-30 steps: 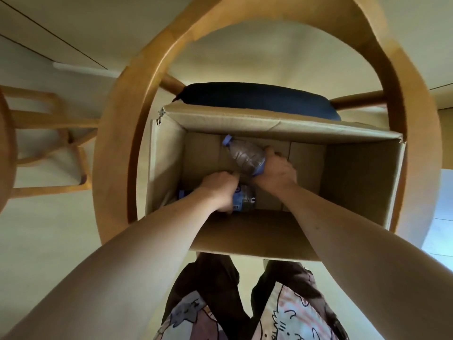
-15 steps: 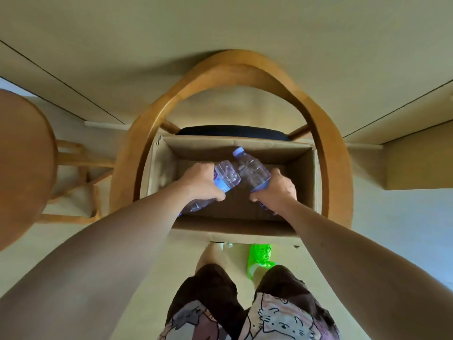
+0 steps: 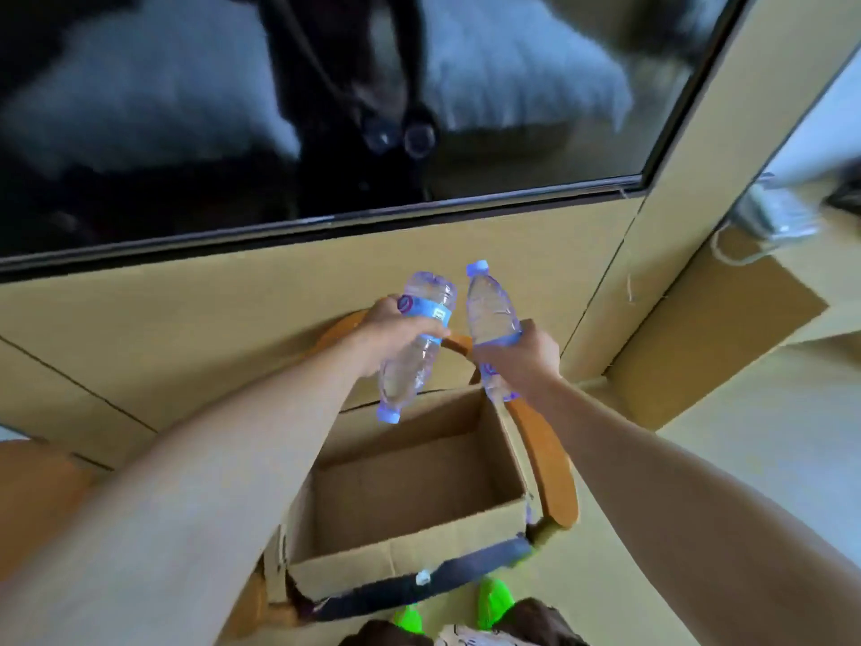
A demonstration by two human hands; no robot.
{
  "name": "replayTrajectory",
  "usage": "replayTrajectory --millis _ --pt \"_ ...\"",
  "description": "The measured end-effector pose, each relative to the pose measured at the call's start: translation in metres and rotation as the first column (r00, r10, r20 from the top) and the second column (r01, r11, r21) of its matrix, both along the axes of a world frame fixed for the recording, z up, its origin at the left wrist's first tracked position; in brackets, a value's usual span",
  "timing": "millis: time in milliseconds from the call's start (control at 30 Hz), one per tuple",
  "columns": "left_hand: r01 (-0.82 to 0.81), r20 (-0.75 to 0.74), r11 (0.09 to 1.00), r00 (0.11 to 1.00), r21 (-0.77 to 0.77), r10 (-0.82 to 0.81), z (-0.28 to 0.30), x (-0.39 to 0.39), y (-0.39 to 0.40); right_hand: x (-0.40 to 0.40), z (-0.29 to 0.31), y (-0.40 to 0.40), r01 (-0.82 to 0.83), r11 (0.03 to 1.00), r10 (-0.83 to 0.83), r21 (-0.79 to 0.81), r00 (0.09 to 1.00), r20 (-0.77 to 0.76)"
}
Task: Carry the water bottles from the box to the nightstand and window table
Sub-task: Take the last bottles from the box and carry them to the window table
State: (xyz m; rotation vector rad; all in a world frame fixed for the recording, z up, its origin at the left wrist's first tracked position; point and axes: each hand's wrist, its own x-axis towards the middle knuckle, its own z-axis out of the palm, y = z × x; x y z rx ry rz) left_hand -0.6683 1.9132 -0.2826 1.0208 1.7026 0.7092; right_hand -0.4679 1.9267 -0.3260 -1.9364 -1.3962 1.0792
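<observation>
My left hand (image 3: 396, 333) grips a clear water bottle (image 3: 412, 361) around its blue label, cap end pointing down. My right hand (image 3: 522, 356) holds a second clear water bottle (image 3: 491, 310) upright, blue cap on top. Both bottles hang in the air above the far edge of the open cardboard box (image 3: 410, 538), which rests on a wooden chair (image 3: 550, 459) with a dark seat cushion. No bottles show on the visible part of the box floor.
A large dark wall-mounted screen (image 3: 326, 109) fills the top and reflects a white bed. A beige wall panel runs below it. A white phone (image 3: 773, 212) sits on a ledge at the right. Another wooden surface (image 3: 32, 487) shows at the far left.
Both hands have lifted the two bottles up out of the box, and my view has tilted up from the box to the wall screen.
</observation>
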Motion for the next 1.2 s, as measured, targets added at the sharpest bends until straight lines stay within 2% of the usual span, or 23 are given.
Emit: replayTrajectory --millis 100,233,400,533,767,1000,1200 --pt "0.050 0.124 0.996 0.990 0.077 -0.060 0.041 0.033 0.006 0.026 0.036 -0.017 0.207 0.975 -0.193 0.078 0.969 -0.156" --pt "0.217 0.205 0.961 0.946 0.170 -0.250 0.078 0.093 0.007 0.069 0.072 -0.053 0.418 0.890 -0.355 0.185 0.887 -0.295" --pt "0.395 0.249 0.889 0.859 0.234 -0.447 0.108 0.184 -0.013 0.138 0.104 -0.105 0.659 0.714 -0.494 0.234 0.712 -0.499" --pt "0.524 0.246 0.806 0.772 0.274 -0.586 0.127 0.267 -0.044 0.210 0.127 -0.152 0.784 0.542 -0.574 0.304 0.609 -0.548" --pt "0.682 0.257 0.657 0.605 0.320 -0.753 0.155 0.437 -0.116 0.354 0.154 -0.250 0.874 0.247 -0.695 0.418 0.460 -0.553" --pt "0.763 0.292 0.546 0.465 0.346 -0.836 0.177 0.612 -0.194 0.503 0.170 -0.352 0.899 0.113 -0.777 0.423 0.345 -0.526" --pt "0.833 0.327 0.446 0.342 0.328 -0.881 0.181 0.727 -0.252 0.601 0.177 -0.422 0.891 0.030 -0.852 0.454 0.260 -0.454"
